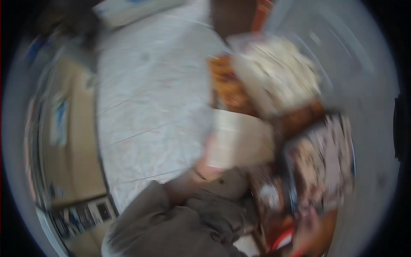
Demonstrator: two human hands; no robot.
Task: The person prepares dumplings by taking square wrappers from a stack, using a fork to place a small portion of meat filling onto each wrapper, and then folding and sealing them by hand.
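Observation:
The picture is smeared by motion. My left hand (206,166) grips the left edge of a pale cream rectangular thing (243,140), like a flat box or a pad, above my lap. At the lower right my right hand (307,227) is by the near edge of a dark-rimmed tray (293,188) heaped with pinkish-brown pieces; its fingers are too blurred to read, and I cannot tell whether they touch the tray. A red and white round thing (283,239) lies beside that hand.
Beyond the cream thing stand a clear tub (246,68) of whitish strips and some orange-brown stuff (229,81). A small clear bag or pack (269,195) lies left of the tray. Cardboard boxes (72,137) line the left; pale floor tiles (145,107) spread between. A grey wall (372,128) rises right.

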